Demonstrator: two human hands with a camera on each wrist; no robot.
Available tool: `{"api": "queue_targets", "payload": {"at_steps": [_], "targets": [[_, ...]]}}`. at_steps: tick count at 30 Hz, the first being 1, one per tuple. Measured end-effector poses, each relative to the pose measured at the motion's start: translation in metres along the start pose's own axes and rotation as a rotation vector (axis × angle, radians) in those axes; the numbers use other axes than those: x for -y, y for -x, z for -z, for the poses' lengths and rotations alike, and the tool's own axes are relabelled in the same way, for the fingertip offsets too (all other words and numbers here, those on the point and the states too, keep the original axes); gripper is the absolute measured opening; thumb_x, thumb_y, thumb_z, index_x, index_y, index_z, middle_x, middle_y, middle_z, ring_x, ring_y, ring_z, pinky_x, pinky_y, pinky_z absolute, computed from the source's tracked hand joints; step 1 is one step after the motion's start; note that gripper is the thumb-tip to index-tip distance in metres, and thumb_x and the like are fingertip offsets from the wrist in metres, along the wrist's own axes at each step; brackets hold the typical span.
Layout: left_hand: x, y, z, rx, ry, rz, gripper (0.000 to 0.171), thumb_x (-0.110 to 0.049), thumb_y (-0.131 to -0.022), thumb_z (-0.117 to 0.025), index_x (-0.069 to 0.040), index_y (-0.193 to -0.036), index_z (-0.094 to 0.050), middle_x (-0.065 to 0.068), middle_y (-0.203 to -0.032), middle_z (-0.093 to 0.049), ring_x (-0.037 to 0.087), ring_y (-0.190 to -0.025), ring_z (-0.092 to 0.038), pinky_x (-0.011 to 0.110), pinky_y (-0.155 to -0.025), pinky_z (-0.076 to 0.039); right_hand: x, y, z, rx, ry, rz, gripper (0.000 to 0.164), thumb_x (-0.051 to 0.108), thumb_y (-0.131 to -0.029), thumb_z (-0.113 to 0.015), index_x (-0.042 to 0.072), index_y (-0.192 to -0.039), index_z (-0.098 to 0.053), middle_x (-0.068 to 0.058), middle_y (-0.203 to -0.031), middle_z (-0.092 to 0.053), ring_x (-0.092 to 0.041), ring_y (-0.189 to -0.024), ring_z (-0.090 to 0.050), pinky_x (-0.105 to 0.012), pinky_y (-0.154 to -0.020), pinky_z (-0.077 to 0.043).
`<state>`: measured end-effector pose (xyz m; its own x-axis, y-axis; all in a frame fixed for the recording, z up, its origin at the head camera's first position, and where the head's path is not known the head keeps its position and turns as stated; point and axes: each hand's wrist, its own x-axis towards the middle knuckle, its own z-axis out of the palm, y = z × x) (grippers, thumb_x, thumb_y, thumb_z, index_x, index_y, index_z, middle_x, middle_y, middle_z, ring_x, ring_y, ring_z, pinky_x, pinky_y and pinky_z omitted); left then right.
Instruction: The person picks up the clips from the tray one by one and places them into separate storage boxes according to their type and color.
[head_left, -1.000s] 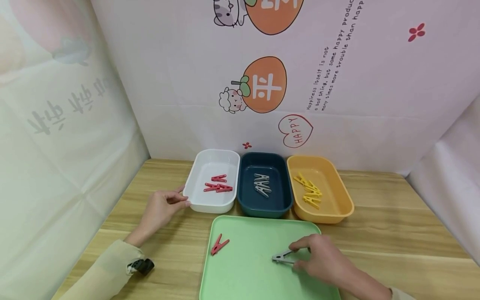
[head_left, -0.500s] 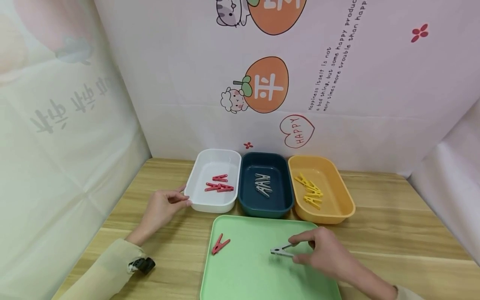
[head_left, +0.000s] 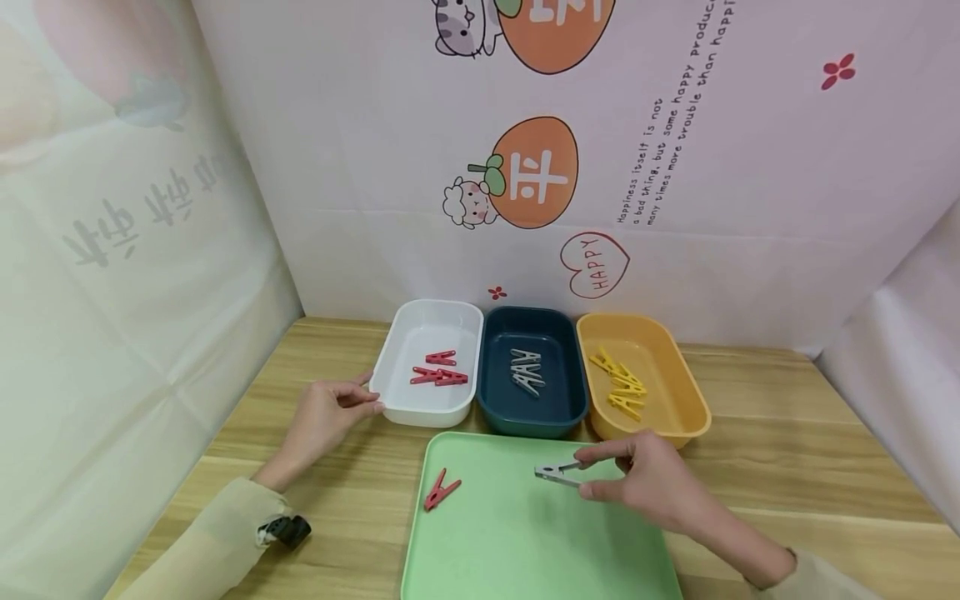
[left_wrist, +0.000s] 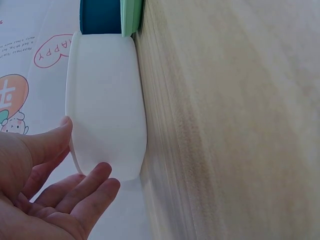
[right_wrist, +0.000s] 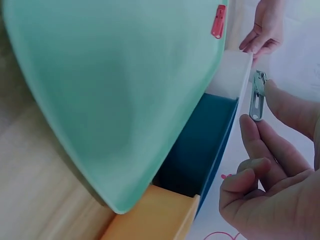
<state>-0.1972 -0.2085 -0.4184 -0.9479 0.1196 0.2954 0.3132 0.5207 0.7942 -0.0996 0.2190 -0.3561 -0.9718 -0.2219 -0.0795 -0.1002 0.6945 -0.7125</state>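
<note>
My right hand (head_left: 660, 483) pinches a grey clothespin (head_left: 556, 474) by its legs, between thumb and fingers, above the green tray (head_left: 525, 550). A red clothespin (head_left: 440, 492) lies at that tray's left side. My left hand (head_left: 330, 417) holds the near left corner of the white container (head_left: 427, 415); the left wrist view has the thumb at its rim and the other fingers by the outer wall. Several red clothespins (head_left: 441, 377) lie in this container. Grey clothespins (head_left: 526, 371) are in the dark blue container (head_left: 532, 425), yellow ones (head_left: 626, 390) in the yellow container (head_left: 671, 392).
All three containers stand side by side behind the tray on a wooden table (head_left: 787, 450). A printed cloth (head_left: 750, 275) hangs upright behind them. Another pale cloth (head_left: 135, 333) closes off the left side. A black wrist strap (head_left: 285, 531) sits over the left sleeve.
My right hand has lifted the grey clothespin off the tray and carried it a little toward the containers. The left hand stays at the white container.
</note>
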Motion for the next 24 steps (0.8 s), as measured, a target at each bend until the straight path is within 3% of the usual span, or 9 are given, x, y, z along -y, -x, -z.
{"api": "queue_targets", "payload": {"at_steps": [3,5,11,17,24], "targets": [[0.000,0.000,0.000,0.002,0.004,0.000,0.006,-0.001,-0.086,-0.087,-0.003,-0.089,-0.082,0.022,-0.131,-0.068,0.038,-0.118,-0.069,0.019,-0.073,-0.059,0.006,-0.004,0.003,-0.015,0.000,-0.034,0.034,0.022,-0.078,-0.096,0.017,-0.109,-0.085,0.003,-0.062,-0.044,-0.021,-0.062,-0.041,-0.027,-0.053,-0.027],[0.001,0.000,0.000,0.003,0.006,0.001,0.006,-0.001,-0.086,-0.087,-0.003,-0.089,-0.082,0.022,-0.131,-0.067,0.038,-0.118,-0.069,0.019,-0.072,-0.059,0.009,-0.006,0.006,-0.020,0.000,-0.032,0.034,0.022,-0.079,-0.095,0.016,-0.110,-0.084,0.002,-0.062,-0.038,-0.021,-0.061,-0.039,-0.027,-0.052,-0.026],[0.001,0.000,0.000,0.000,0.004,-0.011,0.006,-0.001,-0.086,-0.087,-0.004,-0.089,-0.082,0.022,-0.131,-0.068,0.038,-0.119,-0.068,0.019,-0.071,-0.059,0.019,-0.015,0.016,-0.050,0.027,0.039,0.034,0.023,-0.082,-0.093,0.013,-0.113,-0.084,0.002,-0.068,-0.053,-0.021,-0.062,-0.042,-0.027,-0.052,-0.028],[0.001,0.000,0.000,-0.002,0.000,-0.013,0.006,-0.001,-0.086,-0.087,-0.004,-0.089,-0.083,0.022,-0.131,-0.068,0.038,-0.120,-0.068,0.019,-0.072,-0.059,0.025,-0.028,0.024,-0.093,0.027,0.123,0.032,0.019,-0.083,-0.093,0.008,-0.112,-0.083,0.004,-0.086,-0.074,-0.022,-0.066,-0.043,-0.029,-0.054,-0.027],[0.001,0.000,0.000,-0.001,-0.001,-0.001,0.006,-0.002,-0.086,-0.087,-0.004,-0.089,-0.083,0.021,-0.131,-0.068,0.037,-0.121,-0.068,0.018,-0.073,-0.058,0.032,-0.045,0.033,-0.124,0.067,0.133,0.031,0.020,-0.085,-0.091,0.007,-0.112,-0.083,-0.006,-0.094,-0.079,-0.024,-0.068,-0.046,-0.028,-0.052,-0.030]]}}
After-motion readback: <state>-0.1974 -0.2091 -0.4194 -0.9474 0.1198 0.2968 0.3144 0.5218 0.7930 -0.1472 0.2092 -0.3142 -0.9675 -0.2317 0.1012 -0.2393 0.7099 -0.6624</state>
